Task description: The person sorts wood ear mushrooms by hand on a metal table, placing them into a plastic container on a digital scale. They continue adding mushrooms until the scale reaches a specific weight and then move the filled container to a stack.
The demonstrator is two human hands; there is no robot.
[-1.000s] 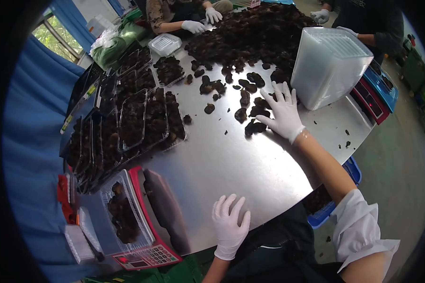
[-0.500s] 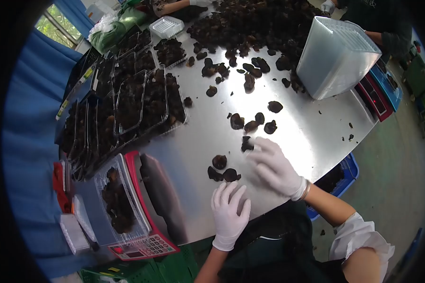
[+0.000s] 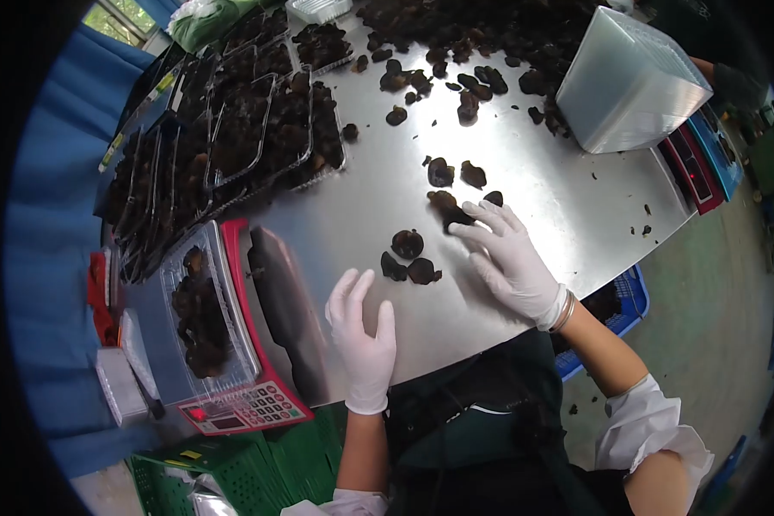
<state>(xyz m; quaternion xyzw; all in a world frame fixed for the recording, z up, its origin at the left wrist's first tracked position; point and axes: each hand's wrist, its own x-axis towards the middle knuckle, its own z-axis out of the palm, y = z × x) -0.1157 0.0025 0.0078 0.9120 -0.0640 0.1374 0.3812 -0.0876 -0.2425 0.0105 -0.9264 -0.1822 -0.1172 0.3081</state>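
My right hand (image 3: 514, 268), in a white glove, reaches over the metal table with fingers spread, fingertips right at a dark wood ear mushroom (image 3: 460, 220). Another mushroom (image 3: 494, 198) lies just behind those fingers. My left hand (image 3: 363, 337), gloved too, hovers near the table's front edge, thumb and fingers apart around nothing. Between the hands sits a small cluster of mushrooms, one of them a round mushroom (image 3: 408, 244). To the left of my left hand stands a red scale (image 3: 248, 322), bearing a clear plastic tray (image 3: 242, 348) with mushrooms in it.
Filled clear trays (image 3: 305, 129) crowd the table's left side. A large mushroom heap (image 3: 482, 30) covers the far end. At right stand a stack of clear containers (image 3: 623, 90) and a second scale (image 3: 701, 172). Below are a blue basket (image 3: 636, 301) and a green crate (image 3: 249, 469).
The view has tilted, so the table appears higher. My left hand has moved left, away from the mushroom cluster toward the scale. Mushrooms near my right fingertips have shifted.
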